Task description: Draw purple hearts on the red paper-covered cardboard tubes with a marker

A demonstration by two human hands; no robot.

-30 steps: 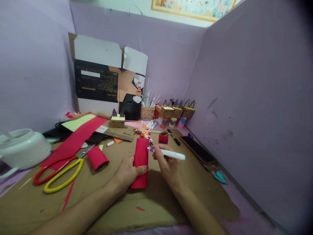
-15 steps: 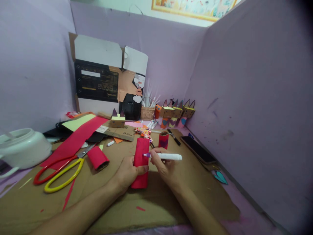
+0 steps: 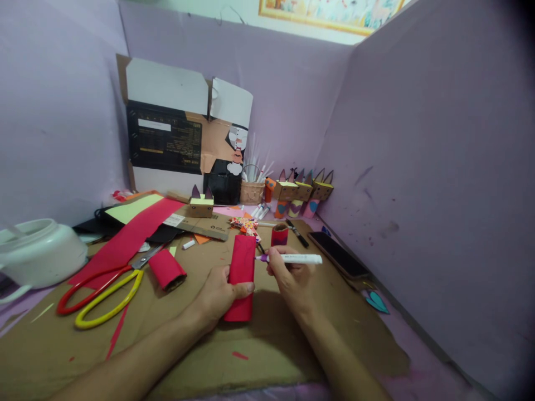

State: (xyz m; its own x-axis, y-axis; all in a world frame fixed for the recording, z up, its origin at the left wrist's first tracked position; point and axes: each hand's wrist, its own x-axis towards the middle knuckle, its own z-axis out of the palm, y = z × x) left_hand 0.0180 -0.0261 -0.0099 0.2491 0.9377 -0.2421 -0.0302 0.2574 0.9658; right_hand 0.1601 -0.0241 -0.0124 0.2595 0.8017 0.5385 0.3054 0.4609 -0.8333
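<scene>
My left hand point(image 3: 223, 294) grips a long red paper-covered tube point(image 3: 242, 264), its thumb across the front. Between the fingers of my right hand point(image 3: 290, 273) is a white marker point(image 3: 303, 259), its purple tip just right of the tube's edge. Behind that hand stands a short red tube point(image 3: 280, 235) with a purple mark. Another short red tube point(image 3: 166, 269) lies to the left, close to the blades of scissors point(image 3: 109, 295) with one red and one yellow handle.
A cardboard sheet point(image 3: 200, 356) covers the table. A white pot point(image 3: 42, 253) stands at the left, a phone point(image 3: 338, 254) lies at the right. Cardboard animal figures point(image 3: 303, 191), a marker basket point(image 3: 252, 193) and a flattened box point(image 3: 165, 136) are at the back.
My right hand has moved slightly right and up with the marker, whose tip has left the tube's face. My left hand and the long tube have hardly moved.
</scene>
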